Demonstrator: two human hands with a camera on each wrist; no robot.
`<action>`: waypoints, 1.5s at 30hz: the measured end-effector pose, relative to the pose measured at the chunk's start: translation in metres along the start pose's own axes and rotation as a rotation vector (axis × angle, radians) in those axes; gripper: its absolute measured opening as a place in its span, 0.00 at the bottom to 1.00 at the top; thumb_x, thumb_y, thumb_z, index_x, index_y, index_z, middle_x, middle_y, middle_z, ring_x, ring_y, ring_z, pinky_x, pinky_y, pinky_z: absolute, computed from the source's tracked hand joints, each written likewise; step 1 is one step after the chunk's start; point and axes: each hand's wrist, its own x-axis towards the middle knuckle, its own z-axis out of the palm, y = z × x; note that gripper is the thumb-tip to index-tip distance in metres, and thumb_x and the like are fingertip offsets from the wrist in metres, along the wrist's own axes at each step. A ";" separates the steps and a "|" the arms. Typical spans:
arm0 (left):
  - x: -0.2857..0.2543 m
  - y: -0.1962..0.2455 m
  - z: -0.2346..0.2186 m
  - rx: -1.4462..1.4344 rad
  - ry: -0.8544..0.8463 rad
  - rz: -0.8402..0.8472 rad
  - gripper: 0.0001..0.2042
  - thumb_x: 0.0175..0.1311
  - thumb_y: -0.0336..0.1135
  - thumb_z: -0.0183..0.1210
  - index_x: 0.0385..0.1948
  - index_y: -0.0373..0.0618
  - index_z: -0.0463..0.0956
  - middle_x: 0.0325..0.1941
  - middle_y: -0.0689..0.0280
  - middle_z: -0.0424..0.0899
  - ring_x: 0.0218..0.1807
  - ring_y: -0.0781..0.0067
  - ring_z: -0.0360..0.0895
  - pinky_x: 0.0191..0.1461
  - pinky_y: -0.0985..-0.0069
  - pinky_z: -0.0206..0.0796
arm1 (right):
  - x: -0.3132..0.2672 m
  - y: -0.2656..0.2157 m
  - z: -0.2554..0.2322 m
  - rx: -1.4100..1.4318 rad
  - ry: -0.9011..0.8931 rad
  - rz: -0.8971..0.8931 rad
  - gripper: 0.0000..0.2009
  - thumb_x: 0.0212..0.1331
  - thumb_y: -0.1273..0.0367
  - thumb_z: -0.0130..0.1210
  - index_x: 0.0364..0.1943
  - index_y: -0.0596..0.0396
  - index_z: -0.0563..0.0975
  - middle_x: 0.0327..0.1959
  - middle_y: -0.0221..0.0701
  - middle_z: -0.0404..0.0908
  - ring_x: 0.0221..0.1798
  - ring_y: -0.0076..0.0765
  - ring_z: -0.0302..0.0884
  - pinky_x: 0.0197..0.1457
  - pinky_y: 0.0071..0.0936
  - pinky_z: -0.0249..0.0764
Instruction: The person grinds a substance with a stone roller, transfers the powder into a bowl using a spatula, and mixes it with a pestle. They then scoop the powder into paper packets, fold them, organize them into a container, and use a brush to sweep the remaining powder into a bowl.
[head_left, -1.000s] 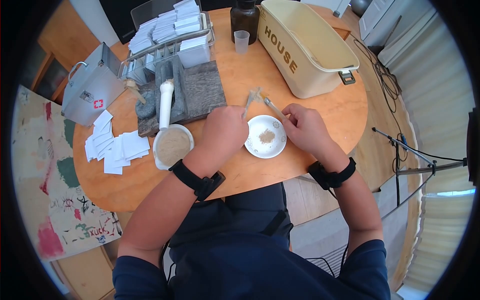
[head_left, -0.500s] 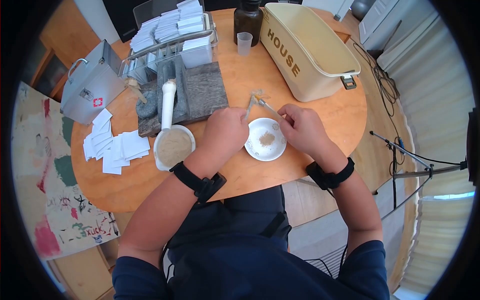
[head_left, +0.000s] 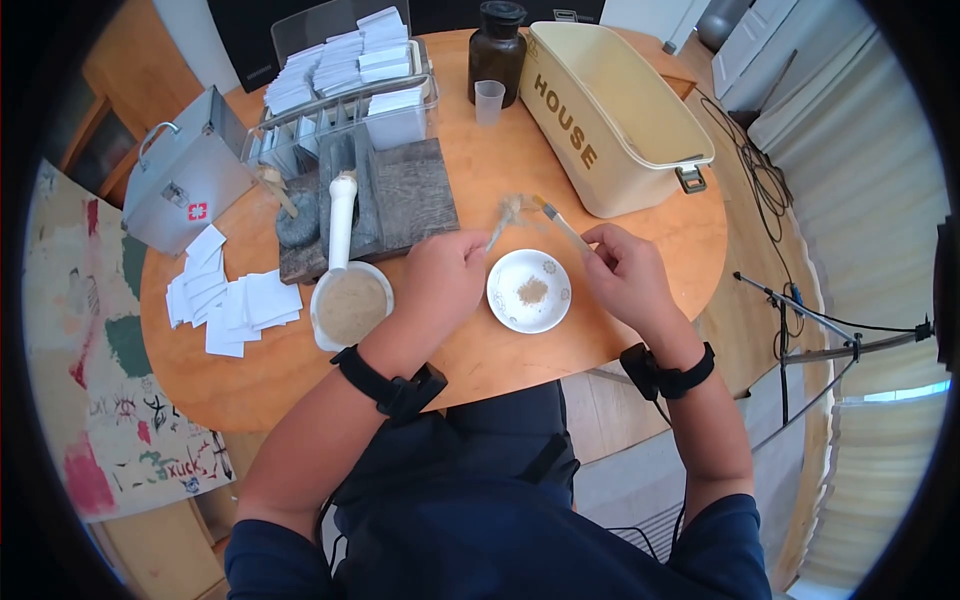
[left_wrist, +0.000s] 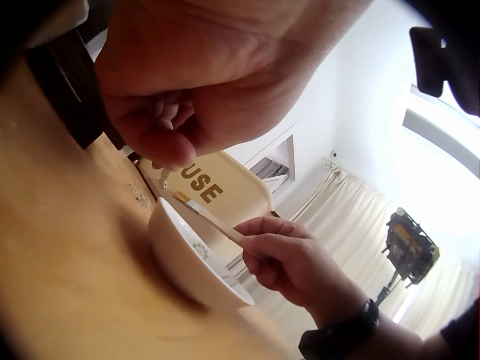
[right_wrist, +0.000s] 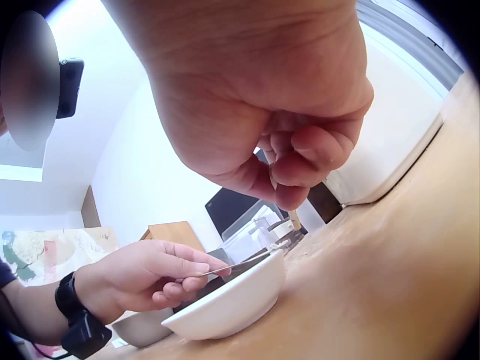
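My left hand [head_left: 447, 275] pinches a thin metal spatula [right_wrist: 240, 264] whose far end points away over the table. In my right hand [head_left: 630, 275] is a small flat brush [head_left: 560, 224] with yellowish bristles, gripped by its pale handle. The bristles sit just right of the spatula's tip, both beyond the white dish [head_left: 508, 315]. Inside this floral-patterned dish lies a small heap of tan powder [head_left: 532, 291]. Some greyish powder [head_left: 518, 208] is scattered near the two tool tips.
A white bowl of powder [head_left: 352, 308] stands left of my left hand, below a stone grinding trough [head_left: 345, 225] holding a white pestle-like handle [head_left: 341, 222]. Paper packets [head_left: 240, 305] lie at the left. Behind are a brown jar [head_left: 497, 55], a plastic cup [head_left: 489, 102] and a cream bin [head_left: 620, 130].
The brush first swung left to the spatula's tip, then drew back right, leaving a gap between them. The right hand shifted slightly right; the left still holds the spatula.
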 end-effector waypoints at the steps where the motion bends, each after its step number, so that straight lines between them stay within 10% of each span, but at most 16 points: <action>1: -0.004 0.003 -0.005 -0.020 -0.012 0.003 0.11 0.63 0.31 0.57 0.44 0.38 0.83 0.29 0.53 0.85 0.28 0.65 0.82 0.35 0.71 0.71 | -0.003 0.001 -0.002 0.020 0.013 0.000 0.08 0.55 0.73 0.55 0.37 0.61 0.80 0.18 0.35 0.78 0.19 0.35 0.75 0.27 0.31 0.71; 19: -0.066 0.004 -0.027 0.516 -0.104 0.611 0.16 0.55 0.24 0.55 0.47 0.38 0.78 0.29 0.59 0.75 0.31 0.59 0.77 0.34 0.67 0.72 | -0.045 -0.009 -0.018 0.058 0.053 -0.005 0.07 0.56 0.75 0.57 0.38 0.61 0.79 0.16 0.31 0.74 0.18 0.27 0.72 0.25 0.26 0.69; 45: -0.003 0.001 -0.011 0.589 0.016 0.403 0.05 0.54 0.23 0.55 0.32 0.37 0.76 0.28 0.54 0.78 0.31 0.50 0.80 0.34 0.60 0.74 | 0.040 0.012 0.004 -0.532 -0.123 -0.279 0.04 0.58 0.72 0.53 0.32 0.56 0.76 0.26 0.44 0.80 0.32 0.52 0.81 0.35 0.43 0.77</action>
